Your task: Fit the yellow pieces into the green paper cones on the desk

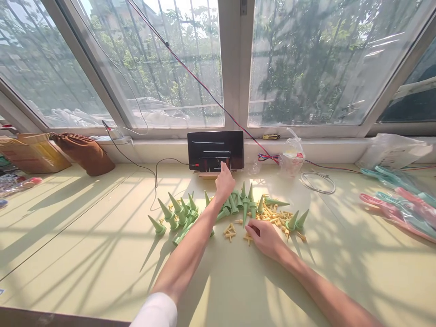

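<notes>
My left hand (225, 181) reaches forward to a dark phone (207, 164) that stands against a larger black tablet (216, 141). One finger is stretched out and touches the phone's screen; the other fingers are curled, with nothing visible in them. Low over the table, my right hand (264, 236) has its fingers curled together beside a few small yellow plastic pegs (248, 237); what they grip, if anything, is hidden. Green plastic cone spikes (177, 206), some upright and some lying, spread in front of the phone. Among them lies a heap of yellow pegs (272, 214).
A brown drawstring bag (85, 154) and a cardboard box (37, 152) stand at the back left. A clear plastic bag with a cup (292, 156), a coiled cable (318, 182) and pink and teal plastic items (402, 209) lie on the right. Black cable (170, 160) runs to the phone.
</notes>
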A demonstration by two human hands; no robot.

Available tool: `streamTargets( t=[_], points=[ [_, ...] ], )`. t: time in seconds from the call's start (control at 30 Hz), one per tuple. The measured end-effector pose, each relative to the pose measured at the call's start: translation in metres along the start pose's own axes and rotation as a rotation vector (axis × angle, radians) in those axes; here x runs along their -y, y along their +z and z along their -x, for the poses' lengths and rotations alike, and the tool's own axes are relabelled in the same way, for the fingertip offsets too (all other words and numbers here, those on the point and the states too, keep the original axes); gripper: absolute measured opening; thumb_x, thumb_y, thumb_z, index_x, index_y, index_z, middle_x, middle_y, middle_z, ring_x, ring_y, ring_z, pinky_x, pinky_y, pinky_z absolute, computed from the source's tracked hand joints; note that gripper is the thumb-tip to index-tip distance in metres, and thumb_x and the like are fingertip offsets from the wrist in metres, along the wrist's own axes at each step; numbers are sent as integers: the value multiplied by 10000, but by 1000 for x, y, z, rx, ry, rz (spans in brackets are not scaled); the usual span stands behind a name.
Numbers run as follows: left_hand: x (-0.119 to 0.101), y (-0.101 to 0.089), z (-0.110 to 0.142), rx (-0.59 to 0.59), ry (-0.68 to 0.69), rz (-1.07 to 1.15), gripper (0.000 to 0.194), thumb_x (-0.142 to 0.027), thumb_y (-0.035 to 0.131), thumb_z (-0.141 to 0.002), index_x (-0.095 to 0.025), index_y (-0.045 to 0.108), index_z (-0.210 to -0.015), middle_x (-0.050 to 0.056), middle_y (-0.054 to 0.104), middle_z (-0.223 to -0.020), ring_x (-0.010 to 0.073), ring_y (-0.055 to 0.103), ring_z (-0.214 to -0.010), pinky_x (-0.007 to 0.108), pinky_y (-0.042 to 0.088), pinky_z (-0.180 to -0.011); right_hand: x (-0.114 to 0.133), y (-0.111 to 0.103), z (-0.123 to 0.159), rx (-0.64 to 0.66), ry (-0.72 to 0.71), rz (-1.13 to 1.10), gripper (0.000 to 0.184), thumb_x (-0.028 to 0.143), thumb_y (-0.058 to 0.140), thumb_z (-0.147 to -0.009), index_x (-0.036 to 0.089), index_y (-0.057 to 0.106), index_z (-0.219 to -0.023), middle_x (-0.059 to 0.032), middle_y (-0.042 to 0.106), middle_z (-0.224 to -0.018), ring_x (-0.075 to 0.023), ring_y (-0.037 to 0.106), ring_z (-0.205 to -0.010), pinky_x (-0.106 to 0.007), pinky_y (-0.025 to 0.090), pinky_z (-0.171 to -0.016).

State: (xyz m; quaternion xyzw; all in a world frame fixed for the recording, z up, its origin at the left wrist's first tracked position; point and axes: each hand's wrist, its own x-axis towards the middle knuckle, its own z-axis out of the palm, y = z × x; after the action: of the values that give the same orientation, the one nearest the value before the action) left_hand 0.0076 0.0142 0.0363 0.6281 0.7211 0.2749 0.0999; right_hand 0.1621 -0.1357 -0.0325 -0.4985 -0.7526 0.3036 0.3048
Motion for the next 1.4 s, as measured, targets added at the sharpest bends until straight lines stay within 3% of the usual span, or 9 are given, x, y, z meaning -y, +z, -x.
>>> streamTargets(
  t=[0.07, 0.17, 0.3, 0.4, 0.53, 0.67, 0.9, 1.07, 1.4],
  points=[
    [-3, -6, 15, -5, 97, -17, 559, -82, 427, -873, -139, 346, -1424, 205, 585, -1330, 292, 641, -1113, 365, 486, -840, -2, 0, 0, 3, -3, -6, 302, 343, 417, -925, 202, 454, -660, 24, 457, -580, -130, 369, -545, -261, 287, -552],
    [-5, -16, 47, 45, 185, -34, 299, -174, 442, -913, -186, 558, -1188, 138, 710, -1035, 279, 680, -952, 339, 479, -752, -4, 1, -1, 3, -16, 3, 307, 335, 421, -916, 202, 471, -644, 25, 439, -563, -131, 343, -538, -268, 272, -536],
    [4, -32, 85, 80, 329, 35, 165, -269, 484, -924, -216, 634, -879, 54, 692, -747, 211, 646, -700, 288, 431, -635, -3, 0, -1, -11, -26, 12, 285, 319, 431, -903, 202, 487, -649, 23, 452, -566, -133, 355, -547, -269, 281, -543],
    [19, -46, 96, -76, 312, 130, 183, -288, 483, -928, -213, 615, -825, 0, 622, -627, 152, 567, -556, 268, 420, -614, -1, -2, -1, 6, -13, 13, 292, 330, 425, -906, 204, 470, -646, 26, 447, -563, -134, 363, -543, -267, 283, -547],
    [44, -54, 95, -428, 180, 223, 161, -296, 477, -931, -200, 586, -1000, -4, 616, -724, 134, 560, -576, 270, 453, -666, 2, -3, 0, 14, -20, 9, 302, 342, 422, -910, 204, 470, -647, 25, 458, -566, -137, 386, -548, -263, 295, -560],
    [68, -40, 98, -539, 102, 250, 240, -254, 490, -912, -177, 530, -1135, -11, 562, -721, 145, 563, -587, 290, 470, -688, 2, -4, 0, 10, -18, 14, 305, 349, 421, -913, 203, 488, -654, 20, 471, -568, -138, 392, -547, -265, 299, -558],
    [86, -25, 101, -476, 98, 189, 352, -255, 524, -893, -152, 534, -1230, 36, 573, -824, 166, 561, -643, 322, 494, -715, 0, -4, 0, -5, -37, 14, 300, 338, 430, -910, 205, 492, -648, 21, 470, -563, -138, 390, -544, -265, 301, -556],
    [92, -23, 94, -392, 88, 152, 257, -263, 547, -880, -157, 627, -1100, 49, 603, -777, 214, 618, -772, 348, 505, -795, -3, -2, -1, -15, -46, 16, 301, 340, 437, -910, 206, 487, -645, 31, 445, -562, -135, 381, -545, -262, 298, -557],
    [97, -22, 92, -316, 66, 133, 192, -265, 500, -918, -154, 653, -955, 48, 646, -692, 200, 624, -661, 317, 494, -703, -5, -2, -1, -6, -30, 16, 289, 328, 440, -901, 205, 476, -642, 34, 439, -561, -131, 372, -544, -266, 290, -552]
  ],
)
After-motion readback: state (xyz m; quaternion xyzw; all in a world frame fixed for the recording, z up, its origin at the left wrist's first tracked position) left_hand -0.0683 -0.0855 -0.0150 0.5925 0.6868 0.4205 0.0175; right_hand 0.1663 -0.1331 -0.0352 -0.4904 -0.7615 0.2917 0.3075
